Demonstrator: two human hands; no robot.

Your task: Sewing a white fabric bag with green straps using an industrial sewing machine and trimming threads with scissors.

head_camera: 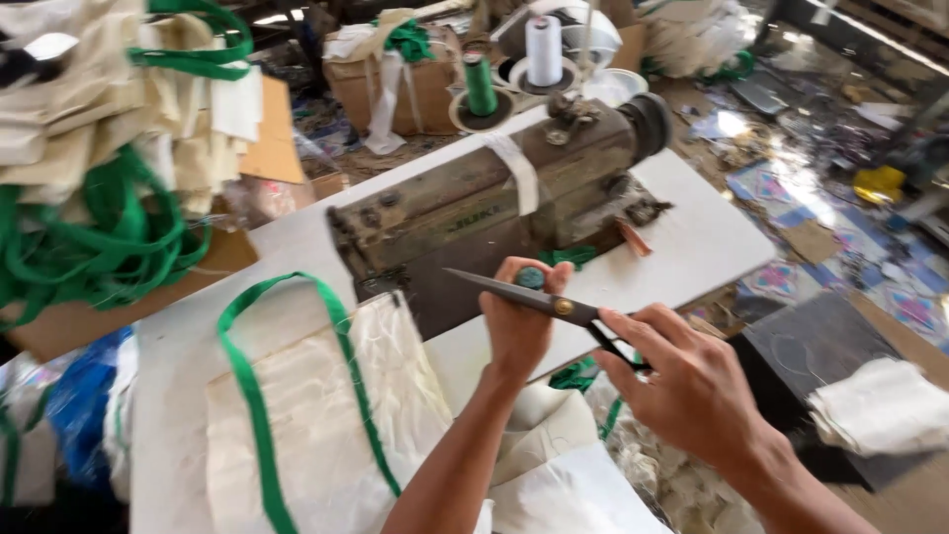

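My right hand (pixel 682 381) grips the black handles of a pair of scissors (pixel 524 295), whose blades point left across my left fist. My left hand (pixel 521 316) is closed around a green strap (pixel 532 277), whose rolled end shows above the fingers. Both hands hover in front of an old olive-brown sewing machine (pixel 494 193) on a white table (pixel 692 237). A cream cloth bag (pixel 316 425) with a green strap handle (pixel 247 396) lies flat on the table left of my left forearm.
A green thread spool (pixel 480 84) and a white one (pixel 543 49) stand behind the machine. Stacked cream bags with green straps (pixel 109 148) pile up at left on cardboard. Folded white cloth (pixel 880 405) lies at right; fabric scraps litter the floor.
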